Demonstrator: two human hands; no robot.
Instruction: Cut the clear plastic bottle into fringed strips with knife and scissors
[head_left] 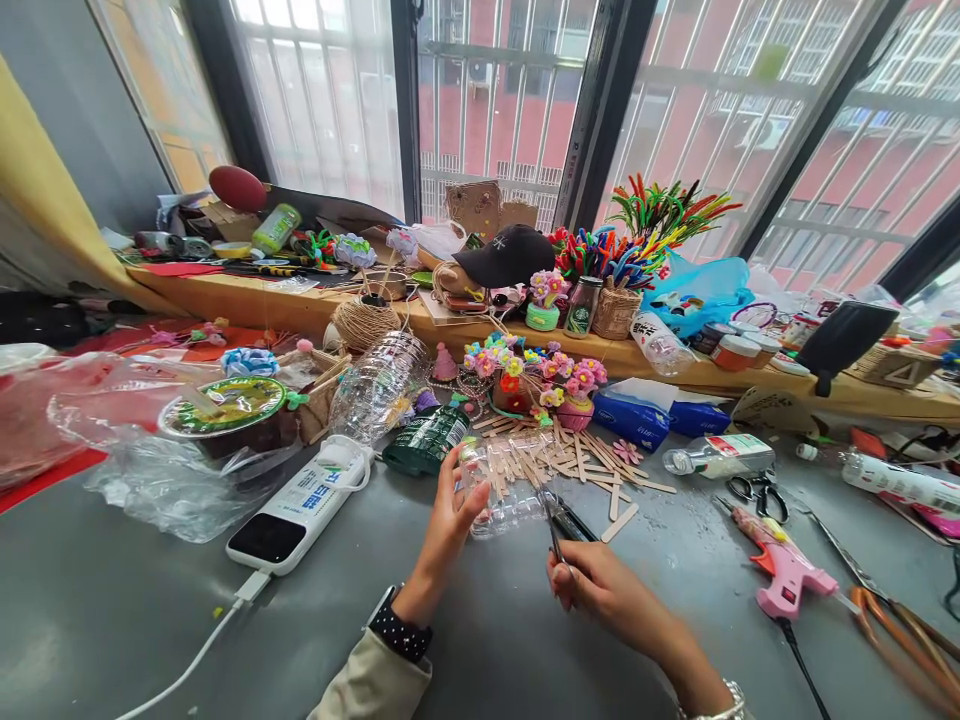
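A clear plastic bottle (510, 515) lies on its side on the grey table, with wooden craft sticks showing through and behind it. My left hand (450, 510) is closed around its left end, thumb toward me and fingers behind. At the bottle's right end, my right hand (589, 585) grips a slim dark pointed tool (553, 528); its exact kind is unclear. The tool's tip reaches the bottle's edge. Just beyond it, a black elongated object (576, 518) lies on the table. Loose wooden craft sticks (592, 460) spread behind and to the right.
To the right are a pink glue gun (784, 570), black-handled scissors (761, 495) and large orange-handled scissors (885, 600). A white power bank (300, 510) with a cable is on the left. Craft flowers (574, 385), a green cut bottle piece (426, 440) and blue tissue packs (634, 415) stand behind.
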